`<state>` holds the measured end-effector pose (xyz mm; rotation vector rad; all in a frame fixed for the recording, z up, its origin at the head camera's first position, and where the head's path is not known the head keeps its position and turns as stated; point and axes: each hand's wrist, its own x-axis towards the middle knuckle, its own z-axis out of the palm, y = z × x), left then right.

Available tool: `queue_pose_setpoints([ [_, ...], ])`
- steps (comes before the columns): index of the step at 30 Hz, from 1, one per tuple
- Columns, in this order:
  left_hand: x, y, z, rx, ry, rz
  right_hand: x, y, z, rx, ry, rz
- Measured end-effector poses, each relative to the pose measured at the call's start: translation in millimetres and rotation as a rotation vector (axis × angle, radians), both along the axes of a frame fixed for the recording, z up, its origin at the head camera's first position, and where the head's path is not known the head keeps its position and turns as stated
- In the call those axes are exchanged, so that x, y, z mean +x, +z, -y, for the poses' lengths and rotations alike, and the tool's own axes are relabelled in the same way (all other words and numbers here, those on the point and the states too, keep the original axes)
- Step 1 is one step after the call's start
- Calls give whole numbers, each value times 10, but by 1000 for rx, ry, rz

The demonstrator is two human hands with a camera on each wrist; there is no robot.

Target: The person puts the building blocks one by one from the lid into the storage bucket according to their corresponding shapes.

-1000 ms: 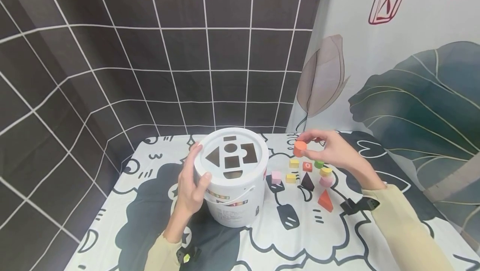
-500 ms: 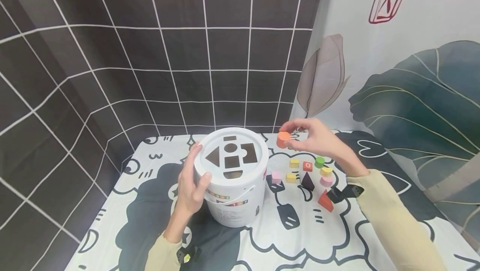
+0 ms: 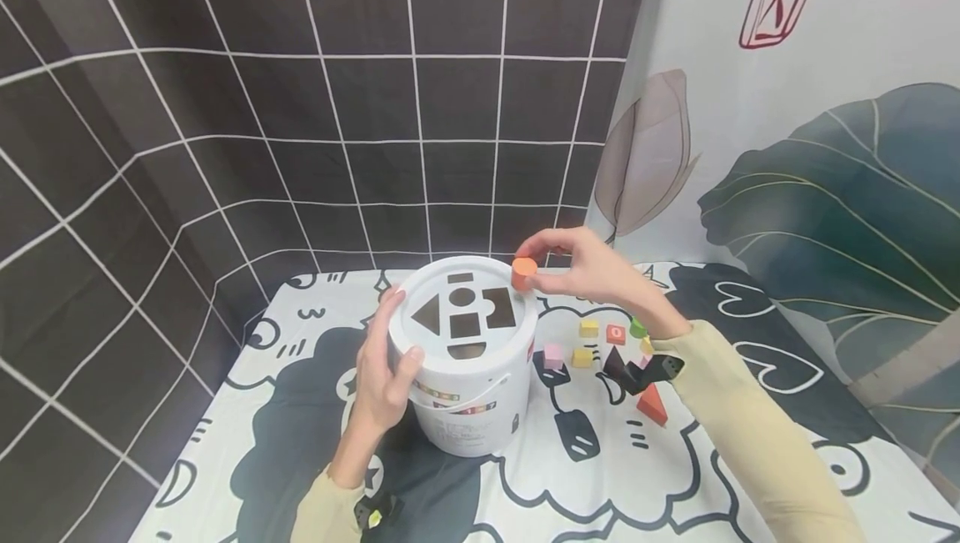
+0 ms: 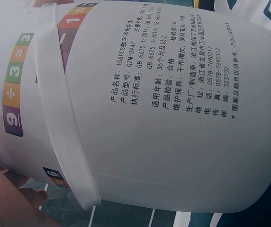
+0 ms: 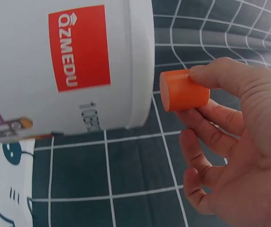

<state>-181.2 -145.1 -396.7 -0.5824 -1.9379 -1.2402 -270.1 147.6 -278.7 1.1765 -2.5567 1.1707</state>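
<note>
A white bucket [image 3: 472, 418] stands on the cloth, its lid [image 3: 408, 334] pierced with cut-outs, including a triangle, a circle and rectangles. My left hand [image 3: 382, 372] holds its left side at the rim, thumb toward the front and fingers farther back. Between the thumb and fingers of my right hand [image 3: 581, 263] is an orange cylinder block [image 3: 523, 274], pinched at the lid's right edge in the head view. From the right wrist, the block [image 5: 185, 90] shows just above the lid with one flat end facing it. The ring and little fingers [image 5: 199, 189] are bent and hold nothing.
Several blocks lie right of the bucket: a pink block [image 3: 553, 355], yellow blocks [image 3: 588, 328], a red block marked 0 [image 3: 616, 334], and a red triangular block [image 3: 652, 404]. My right wrist partly covers others. A dark grid curtain [image 3: 450, 109] hangs behind the table.
My right hand has carried the orange cylinder block leftward and slightly up, from above the loose blocks to the lid's right edge. The left hand and bucket have stayed put.
</note>
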Motion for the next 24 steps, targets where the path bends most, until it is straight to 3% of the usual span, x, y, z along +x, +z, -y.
queue_pose_setpoints([
  [18,7,6,-9,-8,6,29,-61,-57,528,-9,63,56],
  [24,6,-2,-1,-11,10,28,-93,-86,639,2,79,36],
])
